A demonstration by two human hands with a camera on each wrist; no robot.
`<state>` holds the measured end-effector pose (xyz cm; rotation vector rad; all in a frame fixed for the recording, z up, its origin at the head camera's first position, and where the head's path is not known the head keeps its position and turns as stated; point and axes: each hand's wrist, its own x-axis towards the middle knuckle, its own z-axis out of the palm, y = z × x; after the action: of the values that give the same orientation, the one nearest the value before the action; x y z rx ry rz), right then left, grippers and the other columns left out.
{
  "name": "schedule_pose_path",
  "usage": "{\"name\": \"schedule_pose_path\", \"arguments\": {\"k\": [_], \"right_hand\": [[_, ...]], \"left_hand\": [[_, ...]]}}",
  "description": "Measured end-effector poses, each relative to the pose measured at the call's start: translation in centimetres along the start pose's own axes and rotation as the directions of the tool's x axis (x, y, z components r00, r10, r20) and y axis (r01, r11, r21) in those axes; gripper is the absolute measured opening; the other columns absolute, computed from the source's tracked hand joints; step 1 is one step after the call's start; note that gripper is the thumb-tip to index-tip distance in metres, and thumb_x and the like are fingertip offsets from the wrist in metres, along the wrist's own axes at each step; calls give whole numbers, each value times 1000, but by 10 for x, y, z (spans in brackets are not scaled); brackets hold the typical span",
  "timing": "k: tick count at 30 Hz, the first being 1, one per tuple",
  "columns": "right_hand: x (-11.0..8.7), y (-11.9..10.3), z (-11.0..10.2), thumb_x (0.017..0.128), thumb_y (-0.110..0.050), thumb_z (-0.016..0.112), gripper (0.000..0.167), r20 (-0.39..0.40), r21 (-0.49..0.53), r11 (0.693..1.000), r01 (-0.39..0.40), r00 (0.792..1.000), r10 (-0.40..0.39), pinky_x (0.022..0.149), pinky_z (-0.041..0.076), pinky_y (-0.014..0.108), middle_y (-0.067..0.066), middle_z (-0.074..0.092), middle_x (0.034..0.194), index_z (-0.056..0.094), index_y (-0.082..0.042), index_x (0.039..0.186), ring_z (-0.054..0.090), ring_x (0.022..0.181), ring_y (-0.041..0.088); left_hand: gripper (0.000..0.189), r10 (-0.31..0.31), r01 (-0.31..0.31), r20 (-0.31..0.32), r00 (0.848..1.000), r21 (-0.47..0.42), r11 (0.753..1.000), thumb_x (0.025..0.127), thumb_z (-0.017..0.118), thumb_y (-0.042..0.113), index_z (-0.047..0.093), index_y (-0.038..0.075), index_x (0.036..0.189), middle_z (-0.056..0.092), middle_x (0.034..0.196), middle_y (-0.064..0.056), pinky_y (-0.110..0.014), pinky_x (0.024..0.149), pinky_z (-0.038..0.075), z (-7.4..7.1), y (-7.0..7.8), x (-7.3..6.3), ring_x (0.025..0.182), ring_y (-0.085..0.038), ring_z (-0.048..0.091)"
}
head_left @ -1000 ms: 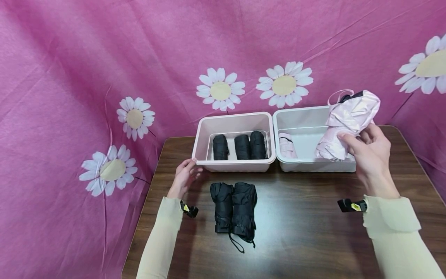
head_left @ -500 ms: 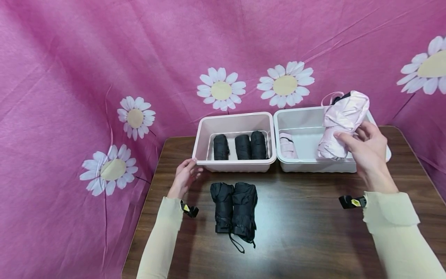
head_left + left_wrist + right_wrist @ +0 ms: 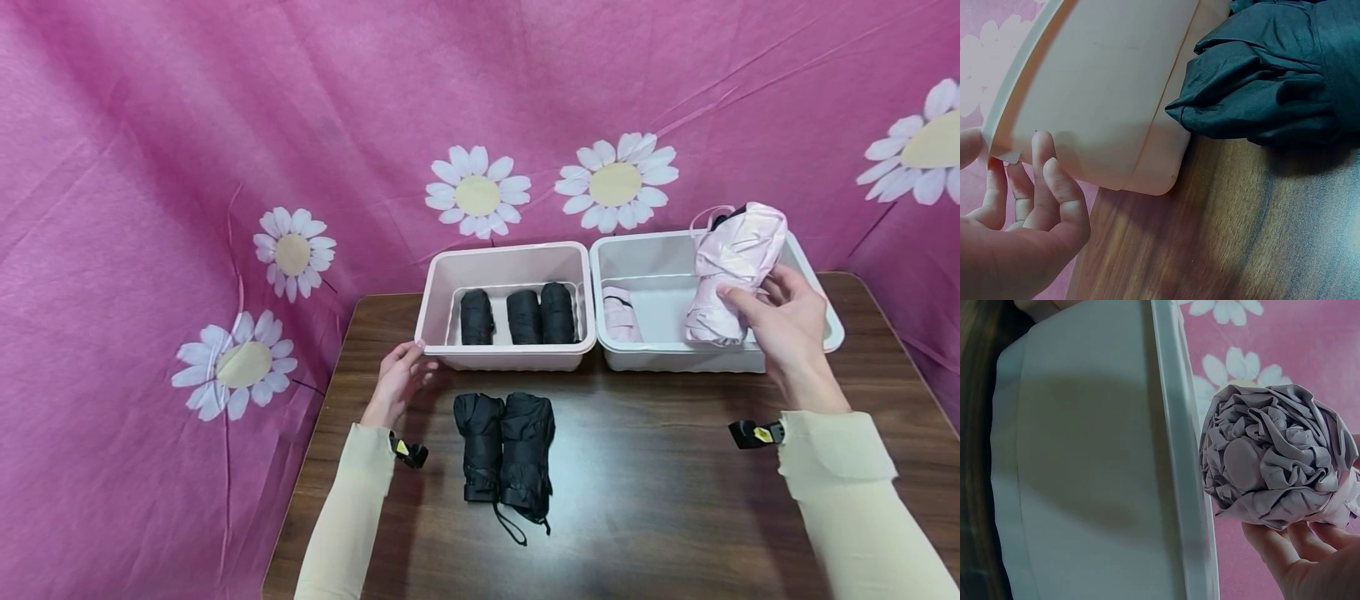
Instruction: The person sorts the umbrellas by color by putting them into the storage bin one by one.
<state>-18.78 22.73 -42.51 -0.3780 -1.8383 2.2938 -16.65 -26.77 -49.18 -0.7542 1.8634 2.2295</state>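
Observation:
My right hand (image 3: 791, 325) grips a pink folded umbrella (image 3: 738, 262) above the right half of the white bin (image 3: 693, 360); its wrist strap loops out at the top. In the right wrist view, the crumpled end of the umbrella (image 3: 1272, 456) faces the camera beside the bin rim (image 3: 1179, 462). At the near left corner of the pale pink bin (image 3: 510, 360), my left hand (image 3: 399, 379) pinches the rim between thumb and finger. Another pink folded umbrella (image 3: 619, 315) lies at the left inside the white bin. Three black folded umbrellas (image 3: 524, 317) lie in the pale pink bin.
Two more black folded umbrellas (image 3: 501, 454) lie side by side on the brown wooden table (image 3: 645, 492), in front of the pale pink bin. Both bins stand with their ends together. A pink cloth with daisies (image 3: 375, 108) hangs behind the table and at its sides.
My right hand has moved slightly left and lowered the pink umbrella a little toward the white bin. The left hand stays at the pale pink bin's corner.

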Motion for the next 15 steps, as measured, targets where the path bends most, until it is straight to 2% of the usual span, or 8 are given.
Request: {"name": "schedule_pose_path", "arguments": {"k": [7,15], "right_hand": [[3,3,-1,79,-3,77,48,-20,-99,995,6,1000,-8,65,48,7,-19,64,91,58,-18,121,58,85,-3],[4,5,0,80,0,74,44,9,-66,998,6,1000,-5,62,48,7,-19,64,91,56,-20,115,58,80,-3]], "left_hand": [[11,-4,4,3,1000,2,1000,97,57,23,51,15,102,67,75,8,-25,65,48,0,0,-1,66,-8,65],[10,0,0,8,1000,2,1000,98,56,22,51,15,104,67,74,6,-25,63,47,-1,1,-2,65,-9,65]]}}
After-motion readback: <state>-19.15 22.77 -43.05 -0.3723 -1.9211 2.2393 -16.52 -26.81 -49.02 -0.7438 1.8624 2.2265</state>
